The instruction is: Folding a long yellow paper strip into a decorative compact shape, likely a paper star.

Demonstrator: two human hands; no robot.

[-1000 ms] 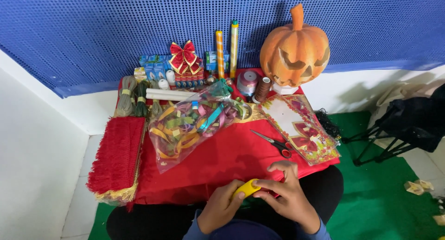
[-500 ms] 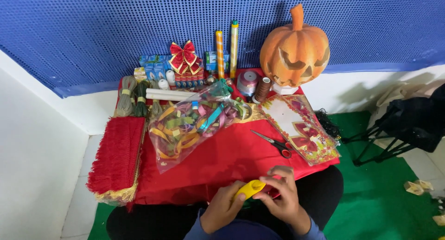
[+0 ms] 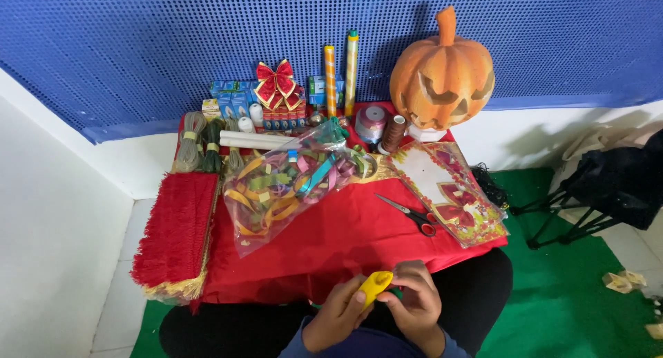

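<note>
With both hands low at bottom centre of the frame, the left hand (image 3: pixel 336 316) wraps the lower end of a small yellow object (image 3: pixel 375 286), thumb pressed on its side, and the right hand (image 3: pixel 416 304) pinches its upper end with curled fingertips. Yellow object sits between the two hands, just below the near edge of the red cloth (image 3: pixel 345 237). On the cloth: red-handled scissors (image 3: pixel 410 214) right of centre, clear bag of coloured ribbons (image 3: pixel 283 185) mid-frame, flat clear packet with red bows (image 3: pixel 449 191) to the right. Carved orange pumpkin (image 3: pixel 442 71) upper right against the blue perforated wall (image 3: pixel 173 40). Red fringed trim (image 3: pixel 173 230) at left edge.
</note>
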